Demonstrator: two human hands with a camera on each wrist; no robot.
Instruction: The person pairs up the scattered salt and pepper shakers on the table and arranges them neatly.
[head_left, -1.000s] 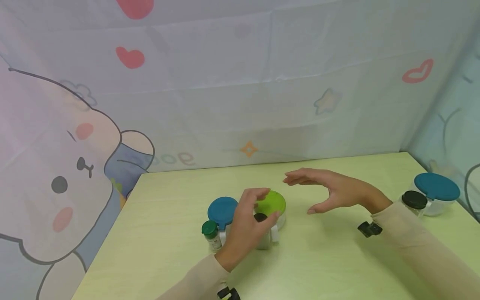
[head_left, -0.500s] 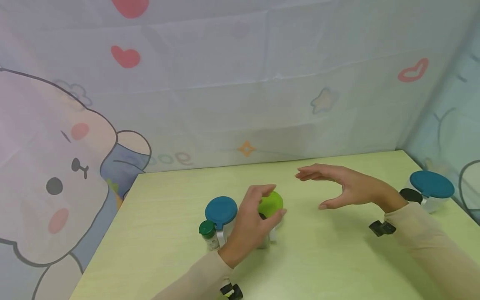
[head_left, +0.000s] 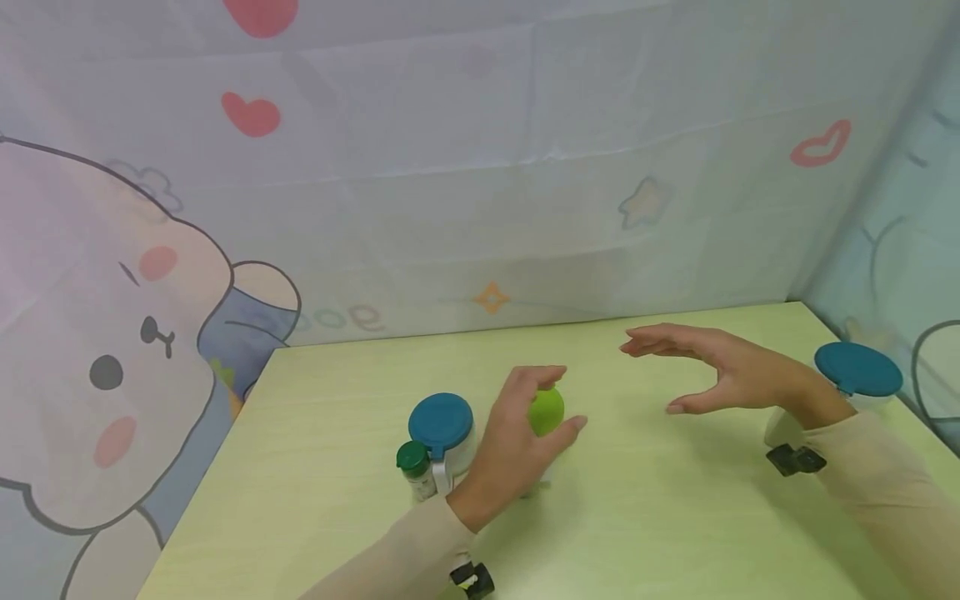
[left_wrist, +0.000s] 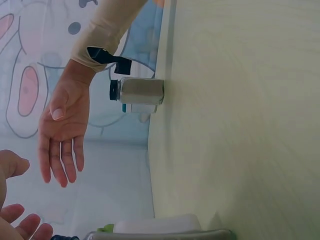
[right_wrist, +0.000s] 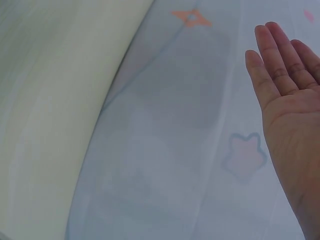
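My left hand (head_left: 517,433) hovers over the middle group of containers with fingers and thumb apart, holding nothing. Behind it shows a bright green lid (head_left: 549,410), mostly covered by the hand. Just left of the hand stands a white container with a blue lid (head_left: 441,422), and beside that a small green-capped bottle (head_left: 416,468). My right hand (head_left: 723,371) is raised above the table to the right, its thumb spread away from the fingers and nothing in its grasp. The right wrist view shows the palm (right_wrist: 295,120) bare.
At the table's right edge stands another blue-lidded container (head_left: 858,369). Near it, a dark-lidded jar (left_wrist: 142,91) appears in the left wrist view; my right forearm partly hides it from the head. A printed cloth (head_left: 420,208) hangs behind the table (head_left: 337,517).
My right hand has moved right, away from the left hand. My left hand has shifted slightly right, now covering the dark-lidded jar beneath it and more of the green lid.
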